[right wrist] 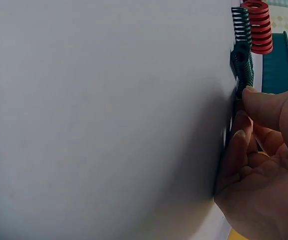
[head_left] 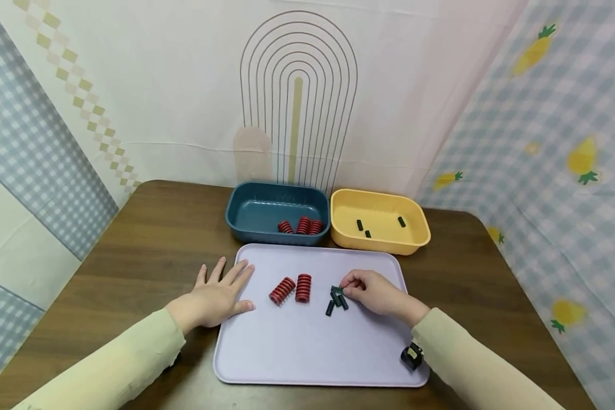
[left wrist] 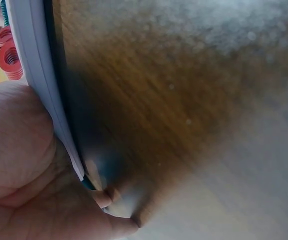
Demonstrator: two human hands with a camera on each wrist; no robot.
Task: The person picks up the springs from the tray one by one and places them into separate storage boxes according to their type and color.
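On the lilac tray lie two thick red springs and a small cluster of thin dark green springs. My right hand is at the cluster, its thumb and fingertips pinching the end of one green spring. In the right wrist view a red spring stands behind the green ones. My left hand rests with fingers spread over the tray's left edge. The left wrist view shows its palm beside the tray rim.
Behind the tray, a blue bin holds several red springs. Touching its right side is a yellow bin with three green springs inside. Everything stands on a brown wooden table, with a curtain behind.
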